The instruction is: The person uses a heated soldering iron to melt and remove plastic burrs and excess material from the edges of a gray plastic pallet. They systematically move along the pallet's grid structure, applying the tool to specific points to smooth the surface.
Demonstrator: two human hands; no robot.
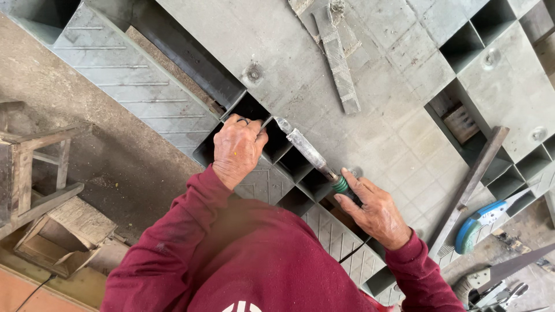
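Soldering-type heating iron [309, 151], one long grey tool with a dull metal shaft and green collar, lies slantwise across the grey moulded plastic pallet [381, 138] at picture centre, tip toward 11 o'clock. Right hand [376, 214], at 4 o'clock of the tool, is closed around its green-collared handle, a black cord [354, 249] trailing below. Left hand [237, 147], at 9 o'clock of the tip, pinches a thin grey rod [265, 123] against the rim of an open cell. Judged step: rod and hot tip are being brought together at the cell rim; the coming move calls for steady contact at that joint. Count: one iron, one rod, two grey strips [341, 69] at 12 o'clock, one blue-handled saw [483, 222] at 3 o'clock.
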